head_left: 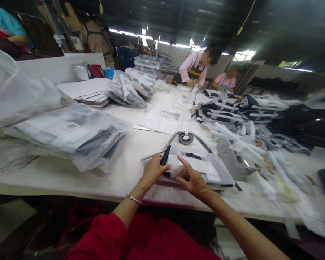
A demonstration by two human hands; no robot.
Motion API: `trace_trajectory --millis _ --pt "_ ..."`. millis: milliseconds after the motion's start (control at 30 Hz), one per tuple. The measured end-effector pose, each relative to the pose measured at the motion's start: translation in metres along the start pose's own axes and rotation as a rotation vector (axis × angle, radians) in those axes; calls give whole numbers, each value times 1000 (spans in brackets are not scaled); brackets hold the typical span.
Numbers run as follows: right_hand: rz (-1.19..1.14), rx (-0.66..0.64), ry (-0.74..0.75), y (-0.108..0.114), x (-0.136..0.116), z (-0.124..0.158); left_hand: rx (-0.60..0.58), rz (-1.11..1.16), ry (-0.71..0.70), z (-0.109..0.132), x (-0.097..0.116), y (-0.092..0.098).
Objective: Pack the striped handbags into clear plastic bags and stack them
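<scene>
A dark flat bag [227,177], partly covered by white wrapping paper [196,164], lies at the table's front edge. My left hand [153,169] grips the bag's black side edge [165,155] between thumb and fingers. Over the paper, my right hand [193,182] has its index finger stretched and thumb apart, with the fingertips at the paper's left part. Behind the bag, a wrapped strap rises in an arch, and a dark coil [186,138] sits in its middle. The bag's underside is hidden.
Plastic-wrapped packages [70,133] are piled on the left. Grey card [229,155], wrapped straps [249,144] and stacked dark bags [222,110] crowd the right. White sheets [162,119] lie beyond the bag. A co-worker in pink [192,66] stands across the table [119,184]; other people are farther back.
</scene>
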State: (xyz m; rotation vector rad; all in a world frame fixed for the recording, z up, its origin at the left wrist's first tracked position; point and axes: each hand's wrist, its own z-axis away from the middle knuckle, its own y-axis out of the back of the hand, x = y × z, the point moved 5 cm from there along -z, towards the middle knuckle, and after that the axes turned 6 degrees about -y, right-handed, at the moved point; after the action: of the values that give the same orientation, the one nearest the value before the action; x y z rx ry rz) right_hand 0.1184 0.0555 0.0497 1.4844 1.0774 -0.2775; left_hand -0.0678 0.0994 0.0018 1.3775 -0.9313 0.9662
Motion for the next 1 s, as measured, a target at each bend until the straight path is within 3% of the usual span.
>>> trace_trajectory --millis 67,133,200,267,333,367,600,867,1000 --pt "49 39 38 -1 -4 10 49 -57 -80 16 2 12" --pt "105 64 99 -1 -7 17 46 -148 -252 40 3 20" --pt "142 84 168 -2 -9 24 -92 -278 -506 70 4 17" --pt "153 106 221 -2 -9 27 -320 -422 -741 100 1 2" --pt "179 124 248 -4 -8 29 -463 -569 -883 120 -4 -12" --pt "206 127 255 -5 -8 29 -479 -633 -915 124 -6 -18" --pt "464 148 331 -10 -7 32 -427 -744 -954 106 -6 -36" --pt "572 187 379 -10 -9 30 -479 -673 -931 93 1 -36" --pt "587 190 406 -12 -7 30 -425 -639 -900 87 -1 -35"
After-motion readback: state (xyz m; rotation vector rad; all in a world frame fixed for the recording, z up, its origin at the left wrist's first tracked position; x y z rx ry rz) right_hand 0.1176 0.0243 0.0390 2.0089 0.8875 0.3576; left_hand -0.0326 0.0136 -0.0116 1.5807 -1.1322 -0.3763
